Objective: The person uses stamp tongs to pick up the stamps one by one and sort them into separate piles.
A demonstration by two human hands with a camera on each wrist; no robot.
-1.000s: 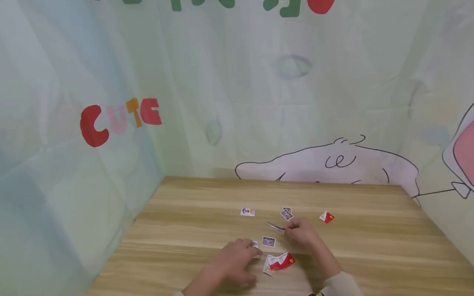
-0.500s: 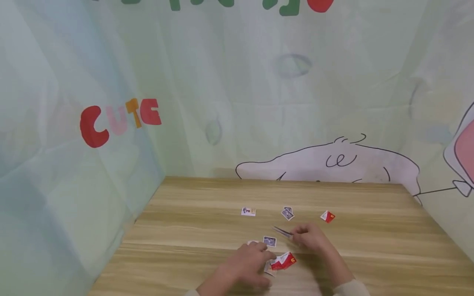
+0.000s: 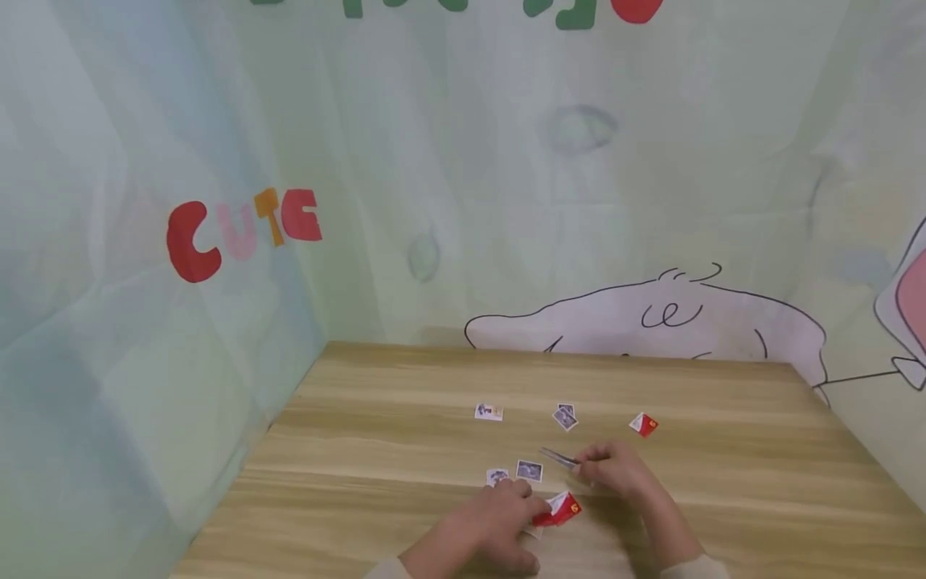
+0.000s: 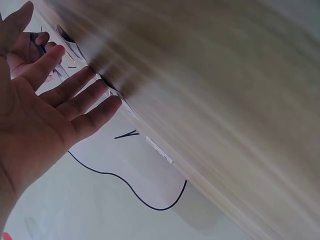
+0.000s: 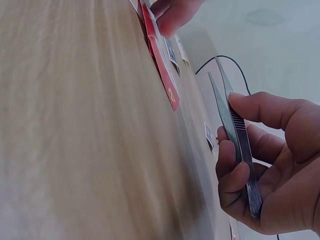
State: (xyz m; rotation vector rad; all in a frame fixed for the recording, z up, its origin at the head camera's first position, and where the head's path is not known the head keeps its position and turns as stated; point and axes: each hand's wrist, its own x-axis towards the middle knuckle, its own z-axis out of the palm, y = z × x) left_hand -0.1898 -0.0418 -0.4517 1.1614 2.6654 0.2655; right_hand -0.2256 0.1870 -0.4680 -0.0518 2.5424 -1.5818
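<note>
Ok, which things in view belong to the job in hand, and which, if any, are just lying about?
Probably the job:
tweezers, held in the right hand
near red paper, at the left hand
two picture cards nearby
far row: single card, overlapping pair, far red paper

Not the job:
patterned backdrop
nothing loose looks stray

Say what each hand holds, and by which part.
The right hand grips tweezers by the ribbed middle and rear; the left hand holds nothing.

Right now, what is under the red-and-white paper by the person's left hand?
A pale paper corner peeks out at its near side. The red-and-white paper and left hand cover the rest; how much lies beneath can't be seen.
</note>
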